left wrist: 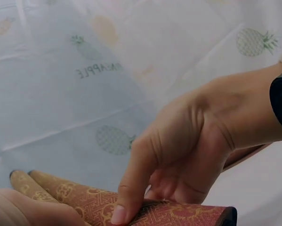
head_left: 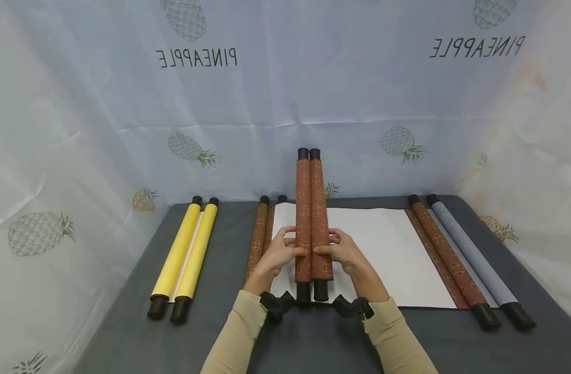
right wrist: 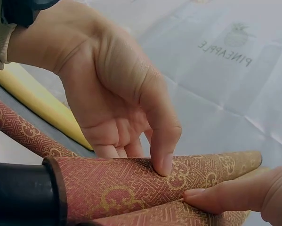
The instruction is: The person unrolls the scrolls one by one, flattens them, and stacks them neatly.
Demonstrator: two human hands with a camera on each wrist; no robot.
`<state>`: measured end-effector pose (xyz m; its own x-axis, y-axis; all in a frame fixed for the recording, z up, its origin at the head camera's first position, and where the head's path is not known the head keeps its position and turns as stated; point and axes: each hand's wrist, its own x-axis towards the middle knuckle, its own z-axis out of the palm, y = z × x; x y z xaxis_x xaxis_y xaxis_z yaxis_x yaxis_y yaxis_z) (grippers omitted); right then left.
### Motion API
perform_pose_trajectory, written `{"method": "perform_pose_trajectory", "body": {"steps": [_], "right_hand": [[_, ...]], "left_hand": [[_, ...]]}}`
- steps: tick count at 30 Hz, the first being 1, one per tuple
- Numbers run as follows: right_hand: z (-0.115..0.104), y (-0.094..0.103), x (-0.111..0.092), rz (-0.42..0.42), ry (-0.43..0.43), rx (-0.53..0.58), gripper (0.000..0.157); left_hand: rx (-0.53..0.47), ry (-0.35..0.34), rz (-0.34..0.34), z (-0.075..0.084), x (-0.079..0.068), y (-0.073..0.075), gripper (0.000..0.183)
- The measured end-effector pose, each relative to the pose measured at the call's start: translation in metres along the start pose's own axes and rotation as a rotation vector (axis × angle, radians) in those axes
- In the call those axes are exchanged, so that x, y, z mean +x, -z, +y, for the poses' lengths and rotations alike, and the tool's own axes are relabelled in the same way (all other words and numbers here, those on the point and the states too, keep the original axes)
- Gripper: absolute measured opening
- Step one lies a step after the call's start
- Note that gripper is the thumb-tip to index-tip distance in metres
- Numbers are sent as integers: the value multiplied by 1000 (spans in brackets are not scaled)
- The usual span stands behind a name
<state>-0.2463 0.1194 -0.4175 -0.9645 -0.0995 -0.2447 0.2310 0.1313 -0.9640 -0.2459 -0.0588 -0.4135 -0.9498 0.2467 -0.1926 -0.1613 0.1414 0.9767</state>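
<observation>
A reddish-brown patterned scroll [head_left: 303,208] with dark end knobs stands raised in the middle of the head view, its two rolls side by side. My left hand [head_left: 281,254] grips the left roll, thumb across the front and fingers behind. On the right roll, my right hand [head_left: 346,252] has the same grip. Both thumbs press the patterned cloth, as the right wrist view of the scroll [right wrist: 108,183] also shows. Below and behind it, a white paper sheet [head_left: 388,249] lies spread on the dark table, bordered at its right by a brown patterned roller [head_left: 446,254].
At the left lies a yellow scroll [head_left: 177,249] with two rolls slightly apart. Another brown patterned roller [head_left: 258,234] is left of the white sheet. A grey roller [head_left: 474,249] lies along the right side of the dark table [head_left: 210,337]. Pineapple-printed curtains [head_left: 285,93] surround the table.
</observation>
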Motion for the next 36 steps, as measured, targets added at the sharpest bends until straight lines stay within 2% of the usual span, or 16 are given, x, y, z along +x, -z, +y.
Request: {"method": "perform_pose_trajectory", "body": {"steps": [7, 18, 22, 25, 28, 31, 36], "right_hand": [[-2, 0, -2, -15, -2, 5, 70], [-4, 2, -6, -38, 56, -31, 65], [-3, -2, -5, 12, 69, -49, 58], [-3, -7, -4, 86, 51, -35, 55], [-2, -13, -3, 155, 37, -2, 55], [-1, -16, -3, 193, 34, 23, 50], [-2, -18, -3, 212, 52, 55, 42]], "left_hand": [[-16, -52, 2, 0, 0, -5, 69], [-16, -58, 77, 0, 0, -7, 69], [-23, -59, 49, 1, -1, -11, 71], [-32, -66, 2, 1, -1, -16, 73], [-35, -69, -15, -1, -1, -20, 71], [-49, -73, -1, -3, -1, -23, 69], [-60, -78, 48, -2, 1, -26, 70]]}}
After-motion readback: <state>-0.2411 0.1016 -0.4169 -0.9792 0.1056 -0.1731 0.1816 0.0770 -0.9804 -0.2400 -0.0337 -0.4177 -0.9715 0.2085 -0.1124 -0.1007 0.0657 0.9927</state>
